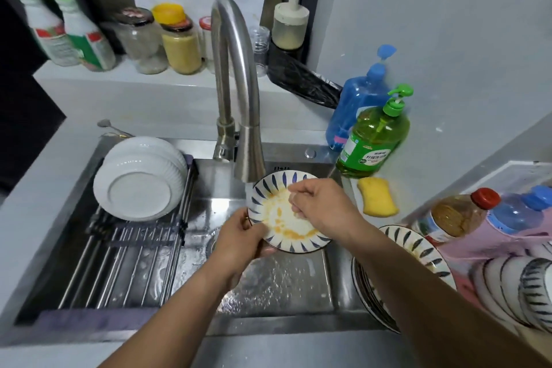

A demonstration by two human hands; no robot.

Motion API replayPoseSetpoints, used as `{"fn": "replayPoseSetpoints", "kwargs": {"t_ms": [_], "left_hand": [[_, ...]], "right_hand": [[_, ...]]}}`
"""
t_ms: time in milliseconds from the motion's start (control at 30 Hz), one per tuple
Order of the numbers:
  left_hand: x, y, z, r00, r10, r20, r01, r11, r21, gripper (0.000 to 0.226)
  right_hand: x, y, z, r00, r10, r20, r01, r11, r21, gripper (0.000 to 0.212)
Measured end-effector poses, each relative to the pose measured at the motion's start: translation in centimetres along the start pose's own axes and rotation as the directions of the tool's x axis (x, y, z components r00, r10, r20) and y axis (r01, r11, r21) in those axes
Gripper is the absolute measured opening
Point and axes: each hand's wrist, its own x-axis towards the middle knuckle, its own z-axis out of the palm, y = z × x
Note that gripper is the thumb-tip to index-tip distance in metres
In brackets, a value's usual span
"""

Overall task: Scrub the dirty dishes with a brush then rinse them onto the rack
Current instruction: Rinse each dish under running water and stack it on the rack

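Note:
A white plate with blue leaf marks and orange sauce smears (277,218) is tilted over the sink, just under the steel faucet head (249,155). My left hand (242,236) grips its lower left rim. My right hand (319,203) rests on the plate's face with fingers bent; whether it holds a brush I cannot tell. Water runs past the plate's left edge and wets the sink floor (277,284). The roll-up rack (119,257) covers the sink's left half and carries upturned white bowls (140,179).
A stack of matching dirty plates (415,251) sits on the counter at the right, with striped bowls (516,284) beyond. A yellow sponge (378,197), green soap bottle (373,140) and blue bottle (358,101) stand behind. Jars line the back ledge.

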Motion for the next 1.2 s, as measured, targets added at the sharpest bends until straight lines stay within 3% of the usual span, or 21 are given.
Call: {"fn": "replayPoseSetpoints", "kwargs": {"t_ms": [300,433,567,667,900,1000,1100,1200], "left_hand": [[0.2,-0.4,-4.0,0.987,0.110,-0.119,-0.108,0.994,0.020,0.038],[0.6,-0.7,-5.1,0.988,0.034,-0.153,-0.051,0.993,-0.107,0.037],[0.7,-0.5,-5.4,0.991,-0.076,-0.113,0.048,0.971,-0.234,0.034],[0.4,0.1,-5.4,0.990,-0.099,-0.096,0.076,0.971,-0.225,0.037],[-0.1,0.7,-7.2,0.990,0.035,-0.136,-0.044,0.997,-0.066,0.044],[0.1,0.6,-8.2,0.991,0.048,-0.124,-0.061,0.993,-0.101,0.048],[0.5,0.2,-8.5,0.994,-0.009,-0.113,-0.010,0.985,-0.172,0.042],[0.4,-0.2,-8.3,0.995,-0.068,-0.071,0.048,0.964,-0.261,0.039]], "right_hand": [[0.3,-1.1,2.9,1.000,-0.018,-0.017,0.017,0.996,-0.082,0.024],[0.0,-1.4,3.4,0.995,-0.062,-0.072,0.054,0.993,-0.109,0.021],[-0.4,-1.8,3.7,0.993,-0.059,-0.098,0.053,0.997,-0.061,0.021],[-1.1,-1.8,3.8,0.994,-0.026,-0.109,0.019,0.998,-0.068,0.020],[-3.2,-1.3,4.7,0.982,0.044,-0.182,-0.054,0.998,-0.046,0.018],[-3.7,-1.0,5.4,0.965,0.063,-0.255,-0.061,0.998,0.013,0.014],[-4.0,-0.5,6.2,0.946,0.074,-0.316,-0.063,0.997,0.045,0.024],[-3.8,0.2,6.5,0.959,0.103,-0.263,-0.100,0.995,0.024,0.029]]}}
